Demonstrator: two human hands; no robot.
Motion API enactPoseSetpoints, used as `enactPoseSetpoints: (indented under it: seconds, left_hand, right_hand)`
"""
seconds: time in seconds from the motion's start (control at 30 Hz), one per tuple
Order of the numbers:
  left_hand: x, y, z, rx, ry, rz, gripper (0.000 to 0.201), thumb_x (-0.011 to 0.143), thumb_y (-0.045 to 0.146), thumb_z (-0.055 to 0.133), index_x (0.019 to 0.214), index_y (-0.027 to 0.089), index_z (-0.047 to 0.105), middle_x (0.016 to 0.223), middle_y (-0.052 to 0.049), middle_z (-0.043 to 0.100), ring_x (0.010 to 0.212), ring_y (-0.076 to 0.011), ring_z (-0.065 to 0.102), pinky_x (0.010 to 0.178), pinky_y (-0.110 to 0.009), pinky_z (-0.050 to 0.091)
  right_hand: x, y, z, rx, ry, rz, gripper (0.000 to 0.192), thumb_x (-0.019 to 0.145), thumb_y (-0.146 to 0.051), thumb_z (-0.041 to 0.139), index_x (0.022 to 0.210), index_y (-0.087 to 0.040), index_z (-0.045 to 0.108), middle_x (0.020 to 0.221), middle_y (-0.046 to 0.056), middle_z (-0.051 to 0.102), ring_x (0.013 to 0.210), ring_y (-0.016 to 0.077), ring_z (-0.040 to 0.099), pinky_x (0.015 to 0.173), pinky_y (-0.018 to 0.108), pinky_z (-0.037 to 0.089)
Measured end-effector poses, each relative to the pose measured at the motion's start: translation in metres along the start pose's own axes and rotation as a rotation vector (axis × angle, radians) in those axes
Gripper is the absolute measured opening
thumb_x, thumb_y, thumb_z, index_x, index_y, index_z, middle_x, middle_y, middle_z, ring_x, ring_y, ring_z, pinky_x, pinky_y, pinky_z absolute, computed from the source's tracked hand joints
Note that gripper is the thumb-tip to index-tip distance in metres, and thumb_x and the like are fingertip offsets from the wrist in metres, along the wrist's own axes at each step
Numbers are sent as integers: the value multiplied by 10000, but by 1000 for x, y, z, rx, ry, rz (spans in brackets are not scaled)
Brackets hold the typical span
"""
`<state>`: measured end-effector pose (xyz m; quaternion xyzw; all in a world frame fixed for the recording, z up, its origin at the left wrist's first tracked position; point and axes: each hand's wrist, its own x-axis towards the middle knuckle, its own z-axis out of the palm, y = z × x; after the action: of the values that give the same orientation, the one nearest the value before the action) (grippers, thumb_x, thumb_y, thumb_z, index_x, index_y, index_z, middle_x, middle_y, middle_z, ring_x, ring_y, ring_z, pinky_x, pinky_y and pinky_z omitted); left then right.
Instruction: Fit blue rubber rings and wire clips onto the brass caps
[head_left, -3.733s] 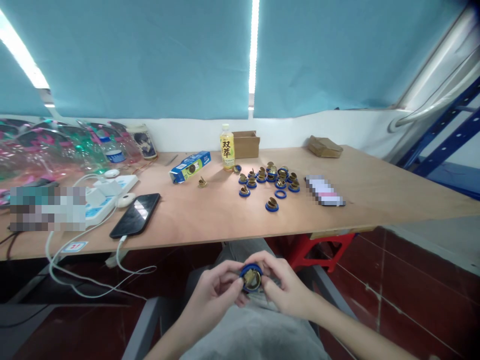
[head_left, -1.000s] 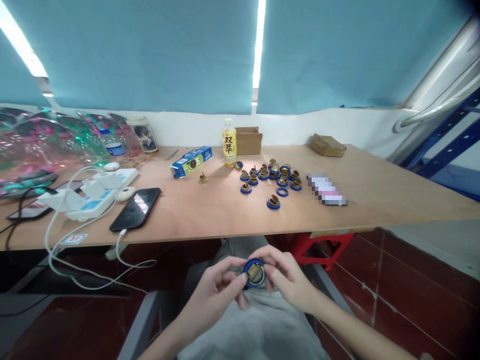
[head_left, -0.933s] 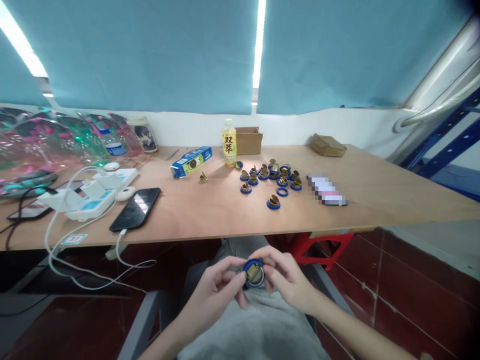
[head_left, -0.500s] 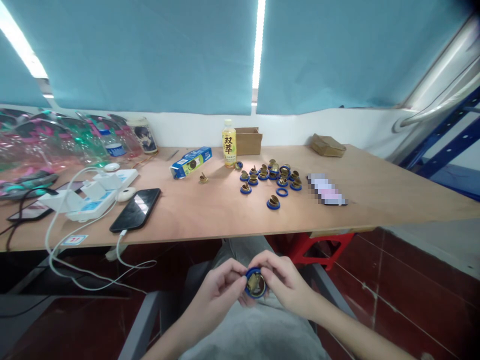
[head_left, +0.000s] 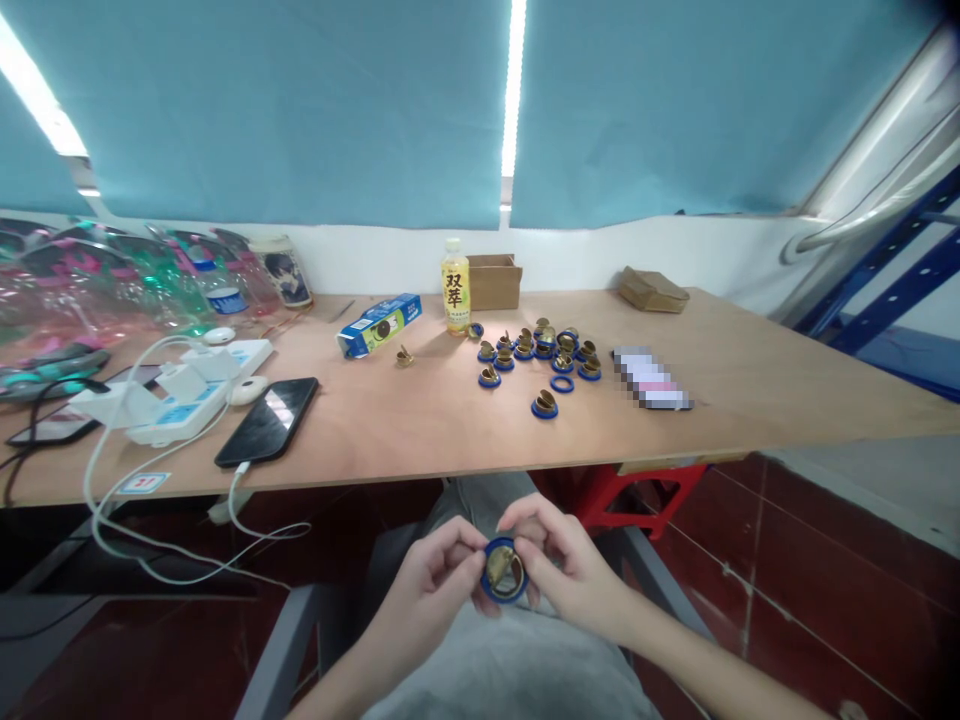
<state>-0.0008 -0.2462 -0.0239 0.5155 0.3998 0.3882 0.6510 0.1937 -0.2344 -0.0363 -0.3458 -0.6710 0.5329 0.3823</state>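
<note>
Above my lap, both hands hold one round brass piece with a hinged flap and a blue ring (head_left: 503,571) around its rim. My left hand (head_left: 439,575) pinches its left edge between thumb and fingers. On the opposite edge, my right hand (head_left: 566,565) grips with the thumb on the near face and the index finger raised over the top. On the table lie several like brass pieces with blue rings (head_left: 545,404). A loose blue ring (head_left: 562,384) is among them, and a brass piece without a ring (head_left: 405,356) sits further left.
A yellow-labelled bottle (head_left: 456,288), a blue carton (head_left: 380,325) and a cardboard box (head_left: 495,282) stand toward the back. At left are a black phone (head_left: 268,421) on a cable and a white power strip (head_left: 202,395). Another phone (head_left: 651,378) lies right of the brass pieces.
The brass piece has tilted a little and now faces me more, its flap showing at a different angle. Both hands keep their grip; my right index finger has lifted slightly.
</note>
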Motion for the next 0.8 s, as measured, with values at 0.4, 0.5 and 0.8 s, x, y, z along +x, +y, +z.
enactPoseSetpoints:
  seconds: [0.4, 0.5, 0.8]
  left_hand:
    - [0, 5, 0, -24, -31, -1, 193, 856, 331, 716, 931, 161, 664, 715, -2, 704, 651, -142, 664, 689, -265, 515]
    - [0, 5, 0, -24, -6, -9, 177, 850, 315, 720, 917, 162, 661, 692, 12, 695, 644, -136, 665, 690, -259, 514]
    - [2, 1, 1, -43, 18, -5, 202, 831, 335, 732, 893, 164, 645, 656, 24, 684, 603, -128, 656, 651, -250, 511]
  right_hand:
    - [2, 11, 0, 74, 37, 22, 171, 1040, -348, 444, 1080, -212, 540, 698, -38, 541, 522, 93, 516, 477, 194, 421]
    - [2, 10, -1, 94, 25, 20, 151, 1037, -322, 448, 1082, -213, 543, 715, -30, 549, 547, 100, 531, 484, 196, 427]
    - [4, 5, -7, 80, -46, -8, 142, 1019, -231, 428, 1099, -213, 544, 762, -13, 589, 561, 99, 515, 507, 209, 436]
